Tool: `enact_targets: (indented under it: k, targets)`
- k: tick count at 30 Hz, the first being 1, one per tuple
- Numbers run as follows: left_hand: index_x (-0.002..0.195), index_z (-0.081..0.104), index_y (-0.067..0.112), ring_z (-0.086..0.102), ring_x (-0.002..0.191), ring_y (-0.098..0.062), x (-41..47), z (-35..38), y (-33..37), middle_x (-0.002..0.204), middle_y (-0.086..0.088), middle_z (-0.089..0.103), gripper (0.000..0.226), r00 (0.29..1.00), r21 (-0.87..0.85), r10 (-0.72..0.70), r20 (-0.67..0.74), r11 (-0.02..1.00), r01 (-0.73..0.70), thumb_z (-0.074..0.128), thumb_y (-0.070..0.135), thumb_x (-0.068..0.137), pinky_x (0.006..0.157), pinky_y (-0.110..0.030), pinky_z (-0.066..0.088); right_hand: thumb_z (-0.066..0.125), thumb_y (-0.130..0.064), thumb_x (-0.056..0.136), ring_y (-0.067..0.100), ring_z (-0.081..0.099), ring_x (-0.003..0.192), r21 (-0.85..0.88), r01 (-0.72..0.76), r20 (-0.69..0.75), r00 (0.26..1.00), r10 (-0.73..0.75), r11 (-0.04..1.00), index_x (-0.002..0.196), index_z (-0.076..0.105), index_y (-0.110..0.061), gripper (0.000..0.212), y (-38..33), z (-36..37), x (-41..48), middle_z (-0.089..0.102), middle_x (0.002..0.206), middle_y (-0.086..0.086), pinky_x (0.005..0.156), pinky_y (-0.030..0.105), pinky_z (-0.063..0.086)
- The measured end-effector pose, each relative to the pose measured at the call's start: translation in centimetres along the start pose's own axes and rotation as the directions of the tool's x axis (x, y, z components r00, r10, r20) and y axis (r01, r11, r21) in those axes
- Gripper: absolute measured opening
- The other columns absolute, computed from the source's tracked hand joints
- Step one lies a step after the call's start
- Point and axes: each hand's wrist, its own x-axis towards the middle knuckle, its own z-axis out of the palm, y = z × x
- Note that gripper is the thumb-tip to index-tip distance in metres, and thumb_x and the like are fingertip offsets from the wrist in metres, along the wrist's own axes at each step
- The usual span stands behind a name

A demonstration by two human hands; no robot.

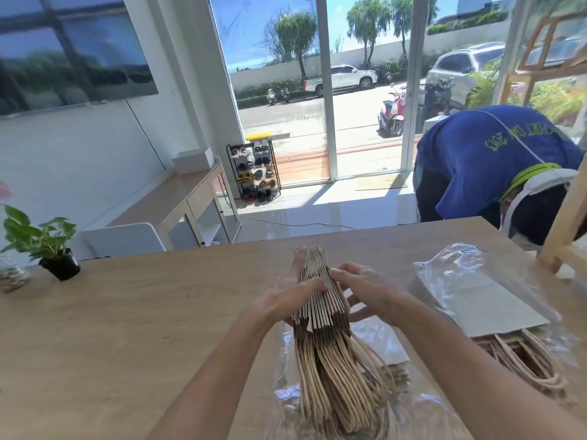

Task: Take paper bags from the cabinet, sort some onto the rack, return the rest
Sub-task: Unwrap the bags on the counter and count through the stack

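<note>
A thick stack of folded brown paper bags stands on edge over the wooden table, its twisted paper handles trailing toward me. My left hand holds the stack's left side, thumb curled over the top edges. On the other side, my right hand grips the stack with its fingertips on the bags' upper edges. A second bundle of paper bags lies flat in a clear plastic wrapper at the right. Below the held stack lies another clear wrapper with more bags in it.
A potted green plant stands at the table's left edge. A person in a blue shirt bends over beyond the table's far right corner. A light wooden rack frame rises at the right. A low cabinet runs along the left wall.
</note>
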Motion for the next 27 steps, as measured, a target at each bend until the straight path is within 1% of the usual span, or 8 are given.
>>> enact_targets:
  k: [2,3,7,14,19,23,25,27]
  targets:
    - [0.152,0.019,0.044,0.023,0.147,-0.018,0.5,0.2,-0.6,0.162,0.006,0.022,0.068,0.998,0.009,0.061,-0.022,0.998,-0.061,0.053,0.041,0.093,0.114,-0.035,0.029,0.047,-0.038,0.098,0.019,0.063,0.069,-0.017,0.033,-0.033,0.999,-0.033,0.999,0.126,0.05,-0.025,0.031,0.2,0.2,0.1,0.063,0.107,0.012,0.072,0.043,0.06]
    - [0.151,0.025,0.043,0.023,0.147,-0.016,0.7,0.3,-0.7,0.161,0.007,0.025,0.064,0.996,0.009,0.075,-0.037,0.997,-0.075,0.053,0.042,0.093,0.118,-0.035,0.021,0.046,-0.037,0.098,0.021,0.064,0.071,-0.023,0.05,-0.047,0.998,-0.051,0.998,0.133,0.044,-0.031,0.036,0.3,0.3,0.3,0.063,0.107,0.012,0.071,0.043,0.061]
    - [0.149,0.029,0.046,0.025,0.146,-0.018,1.4,0.5,-0.9,0.159,0.003,0.03,0.064,0.995,0.1,0.082,-0.059,0.992,-0.075,0.055,0.046,0.09,0.117,-0.033,0.019,0.04,-0.029,0.1,0.021,0.067,0.073,-0.062,0.109,-0.048,0.993,-0.112,0.992,0.139,0.035,-0.05,0.044,0.1,0.3,0.1,0.067,0.104,0.007,0.07,0.042,0.061]
    - [0.143,0.035,0.054,0.024,0.147,-0.015,1.9,0.9,-2.0,0.158,0.002,0.034,0.075,0.992,0.087,0.093,-0.09,0.993,-0.085,0.048,0.058,0.069,0.121,-0.039,0.019,0.037,-0.025,0.099,0.021,0.065,0.067,-0.122,0.155,-0.123,0.978,-0.17,0.98,0.125,0.053,-0.041,0.034,0.3,0.3,0.0,0.065,0.095,0.009,0.062,0.037,0.06]
    - [0.143,0.033,0.055,0.025,0.146,-0.018,1.6,0.4,-2.4,0.158,0.0,0.032,0.074,0.991,0.104,0.092,-0.095,0.991,-0.082,0.046,0.057,0.071,0.12,-0.039,0.021,0.046,-0.033,0.095,0.014,0.06,0.065,-0.224,0.164,-0.225,0.95,-0.215,0.961,0.108,0.057,-0.037,0.017,0.3,-0.6,1.5,0.06,0.08,-0.002,0.052,0.026,0.051]
    - [0.141,0.03,0.06,0.022,0.148,-0.02,1.4,0.7,-2.5,0.16,-0.005,0.029,0.073,0.991,0.119,0.098,-0.093,0.989,-0.087,0.045,0.06,0.069,0.12,-0.044,0.02,0.048,-0.029,0.093,0.019,0.064,0.078,-0.349,0.129,-0.274,0.933,-0.232,0.928,0.104,0.052,-0.037,0.014,0.5,-1.0,2.5,0.059,0.094,-0.011,0.078,0.04,0.054]
    - [0.141,0.028,0.06,0.023,0.148,-0.022,1.3,0.6,-2.6,0.16,-0.005,0.027,0.076,0.992,0.119,0.093,-0.086,0.989,-0.082,0.043,0.063,0.067,0.12,-0.045,0.02,0.045,-0.021,0.094,0.016,0.054,0.099,-0.4,0.145,-0.258,0.93,-0.263,0.905,0.113,0.053,-0.037,0.027,0.3,-0.8,3.0,0.052,0.109,-0.008,0.089,0.036,0.045]
    - [0.141,0.026,0.061,0.023,0.148,-0.024,1.3,0.4,-2.7,0.161,-0.005,0.026,0.076,0.993,0.139,0.094,-0.077,0.987,-0.083,0.042,0.065,0.067,0.12,-0.045,0.021,0.042,-0.019,0.093,0.014,0.048,0.103,-0.427,0.15,-0.215,0.941,-0.261,0.892,0.102,0.061,-0.038,0.029,0.1,-0.7,3.4,0.05,0.112,-0.007,0.089,0.032,0.039]
